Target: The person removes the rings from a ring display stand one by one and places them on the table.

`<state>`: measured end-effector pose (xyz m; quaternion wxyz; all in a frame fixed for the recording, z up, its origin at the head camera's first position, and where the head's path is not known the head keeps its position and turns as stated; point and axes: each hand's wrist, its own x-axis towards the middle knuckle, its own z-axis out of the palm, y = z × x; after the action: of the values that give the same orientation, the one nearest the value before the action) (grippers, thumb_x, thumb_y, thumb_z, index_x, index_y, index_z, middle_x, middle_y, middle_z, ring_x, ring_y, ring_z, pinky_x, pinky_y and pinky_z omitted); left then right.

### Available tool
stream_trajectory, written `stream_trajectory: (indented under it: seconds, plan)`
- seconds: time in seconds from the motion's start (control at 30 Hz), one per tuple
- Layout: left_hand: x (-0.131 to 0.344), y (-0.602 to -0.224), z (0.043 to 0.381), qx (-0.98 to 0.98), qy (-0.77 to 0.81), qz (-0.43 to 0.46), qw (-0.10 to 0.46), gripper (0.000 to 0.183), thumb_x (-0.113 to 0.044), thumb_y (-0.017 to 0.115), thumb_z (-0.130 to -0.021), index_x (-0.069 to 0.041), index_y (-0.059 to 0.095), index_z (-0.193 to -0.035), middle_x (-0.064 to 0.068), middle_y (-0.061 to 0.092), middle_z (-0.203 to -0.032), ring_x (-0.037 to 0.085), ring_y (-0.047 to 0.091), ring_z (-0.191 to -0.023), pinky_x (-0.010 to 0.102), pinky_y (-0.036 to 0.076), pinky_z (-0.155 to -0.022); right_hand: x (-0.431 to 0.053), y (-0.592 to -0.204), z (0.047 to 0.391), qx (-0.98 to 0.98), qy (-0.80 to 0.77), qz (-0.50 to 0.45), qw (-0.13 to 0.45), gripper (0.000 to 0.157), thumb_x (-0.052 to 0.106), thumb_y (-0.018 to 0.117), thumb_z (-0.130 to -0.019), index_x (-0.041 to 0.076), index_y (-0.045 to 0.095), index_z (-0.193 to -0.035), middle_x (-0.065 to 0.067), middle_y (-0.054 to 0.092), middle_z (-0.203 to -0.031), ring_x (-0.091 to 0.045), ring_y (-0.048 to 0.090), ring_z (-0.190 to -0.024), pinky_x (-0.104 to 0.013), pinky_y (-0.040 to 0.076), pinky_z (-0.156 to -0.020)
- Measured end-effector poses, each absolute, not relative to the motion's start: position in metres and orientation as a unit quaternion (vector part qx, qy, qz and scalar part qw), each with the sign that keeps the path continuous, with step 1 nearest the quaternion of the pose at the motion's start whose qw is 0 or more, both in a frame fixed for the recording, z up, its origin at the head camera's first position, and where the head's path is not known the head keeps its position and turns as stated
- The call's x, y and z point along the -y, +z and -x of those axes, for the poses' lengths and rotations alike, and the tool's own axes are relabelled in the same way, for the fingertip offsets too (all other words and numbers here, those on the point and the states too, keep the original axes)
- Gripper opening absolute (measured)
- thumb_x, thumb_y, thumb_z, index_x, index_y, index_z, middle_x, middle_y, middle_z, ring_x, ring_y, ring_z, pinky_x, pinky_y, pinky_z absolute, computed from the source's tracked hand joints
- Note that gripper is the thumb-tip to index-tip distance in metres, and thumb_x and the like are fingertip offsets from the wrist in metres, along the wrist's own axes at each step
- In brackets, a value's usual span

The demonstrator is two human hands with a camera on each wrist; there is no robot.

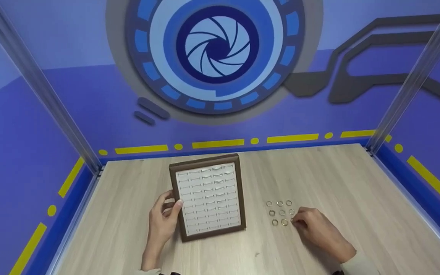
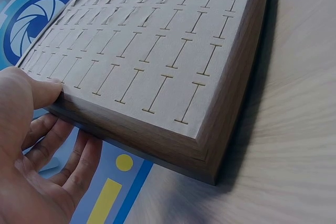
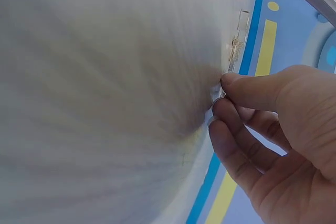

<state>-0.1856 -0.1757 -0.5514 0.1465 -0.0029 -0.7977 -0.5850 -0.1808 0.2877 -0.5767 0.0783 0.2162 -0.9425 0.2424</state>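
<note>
My left hand [image 1: 163, 221] grips the left side of a ring display tray [image 1: 207, 198], thumb over the brown wooden frame and fingers behind it. The tray leans up, its pale padded face full of short slits; the left wrist view shows these slits [image 2: 152, 48] close up. On the table to the right, several metal rings [image 1: 282, 212] lie in neat rows. My right hand [image 1: 317, 227] is at the lower right of these rows, thumb and fingertips [image 3: 226, 103] pinching a ring at table level, mostly hidden by the fingers.
The light wood table [image 1: 319, 172] ends at a blue and purple back wall [image 1: 90, 107] with yellow dashes. Metal posts [image 1: 411, 82] rise at the table's back corners, and side walls stand left and right.
</note>
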Motion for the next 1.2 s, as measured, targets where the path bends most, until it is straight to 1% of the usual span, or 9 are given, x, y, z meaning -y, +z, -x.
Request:
stream_trajectory:
  seconds: [0.27, 0.5, 0.6, 0.73, 0.9, 1.0, 1.07, 1.13, 1.2]
  plan:
    - [0.175, -0.552, 0.186, 0.802, -0.582, -0.008, 0.134, 0.044, -0.020, 0.069, -0.107, -0.007, 0.058, -0.147, 0.015, 0.064, -0.135, 0.027, 0.068, -0.114, 0.034, 0.061, -0.100, -0.289, -0.580, 0.181, 0.940, 0.247, -0.221, 0.076, 0.018, -0.010, 0.078, -0.088, 0.007, 0.083, -0.088, 0.003, 0.071, -0.084, -0.012, 0.071, -0.078, -0.026, 0.063, -0.066]
    - [0.175, -0.552, 0.186, 0.804, -0.579, -0.005, 0.134, 0.044, -0.022, 0.069, -0.107, -0.008, 0.059, -0.147, 0.014, 0.064, -0.134, 0.027, 0.069, -0.114, 0.034, 0.061, -0.100, -0.289, -0.579, 0.181, 0.941, 0.251, -0.221, 0.058, 0.014, -0.008, 0.079, -0.090, 0.006, 0.083, -0.090, 0.003, 0.071, -0.085, -0.005, 0.068, -0.077, -0.020, 0.060, -0.064]
    - [0.175, -0.552, 0.186, 0.802, -0.581, 0.000, 0.138, 0.044, -0.023, 0.070, -0.106, -0.008, 0.059, -0.147, 0.014, 0.065, -0.133, 0.027, 0.069, -0.114, 0.032, 0.061, -0.099, -0.289, -0.579, 0.181, 0.943, 0.248, -0.215, 0.058, 0.014, -0.007, 0.079, -0.089, 0.006, 0.083, -0.090, 0.004, 0.070, -0.084, -0.005, 0.067, -0.077, -0.021, 0.060, -0.064]
    - [0.176, -0.552, 0.186, 0.803, -0.580, -0.004, 0.135, 0.045, -0.024, 0.069, -0.107, -0.009, 0.058, -0.148, 0.014, 0.065, -0.133, 0.028, 0.069, -0.114, 0.032, 0.061, -0.099, -0.287, -0.579, 0.181, 0.942, 0.245, -0.217, 0.068, 0.015, -0.007, 0.080, -0.088, 0.008, 0.083, -0.088, 0.005, 0.070, -0.083, -0.006, 0.068, -0.076, -0.023, 0.060, -0.064]
    - [0.178, -0.550, 0.188, 0.805, -0.576, 0.000, 0.140, 0.045, -0.022, 0.070, -0.106, -0.008, 0.059, -0.147, 0.014, 0.066, -0.132, 0.029, 0.070, -0.113, 0.037, 0.062, -0.099, -0.286, -0.579, 0.182, 0.939, 0.251, -0.223, 0.077, 0.016, -0.007, 0.080, -0.088, 0.008, 0.083, -0.088, 0.005, 0.070, -0.083, -0.003, 0.065, -0.075, -0.023, 0.059, -0.063]
    - [0.178, -0.549, 0.189, 0.808, -0.573, 0.010, 0.138, 0.045, -0.021, 0.071, -0.105, -0.008, 0.059, -0.147, 0.015, 0.066, -0.132, 0.029, 0.070, -0.113, 0.038, 0.062, -0.098, -0.287, -0.575, 0.183, 0.939, 0.254, -0.217, 0.079, 0.012, -0.004, 0.080, -0.089, 0.007, 0.083, -0.090, 0.005, 0.069, -0.083, 0.000, 0.060, -0.074, -0.021, 0.056, -0.062]
    - [0.180, -0.548, 0.189, 0.813, -0.567, 0.018, 0.130, 0.046, -0.021, 0.071, -0.105, -0.008, 0.059, -0.147, 0.015, 0.065, -0.134, 0.029, 0.070, -0.113, 0.037, 0.063, -0.098, -0.289, -0.571, 0.184, 0.942, 0.249, -0.210, 0.084, 0.006, 0.001, 0.081, -0.092, 0.007, 0.082, -0.092, 0.007, 0.067, -0.083, 0.000, 0.058, -0.073, -0.022, 0.055, -0.062]
    - [0.183, -0.545, 0.189, 0.822, -0.556, 0.028, 0.123, 0.046, -0.023, 0.071, -0.105, -0.008, 0.059, -0.147, 0.016, 0.065, -0.135, 0.029, 0.071, -0.113, 0.037, 0.063, -0.097, -0.290, -0.566, 0.184, 0.945, 0.240, -0.203, 0.093, 0.003, 0.005, 0.081, -0.093, 0.006, 0.082, -0.096, 0.007, 0.068, -0.087, -0.003, 0.060, -0.076, -0.025, 0.057, -0.064]
    - [0.188, -0.541, 0.190, 0.830, -0.544, 0.041, 0.116, 0.048, -0.025, 0.072, -0.105, -0.007, 0.059, -0.147, 0.017, 0.065, -0.138, 0.030, 0.071, -0.114, 0.039, 0.063, -0.098, -0.292, -0.558, 0.185, 0.948, 0.229, -0.192, 0.107, 0.008, 0.010, 0.082, -0.094, 0.006, 0.081, -0.101, 0.005, 0.071, -0.093, -0.009, 0.067, -0.082, -0.032, 0.062, -0.070]
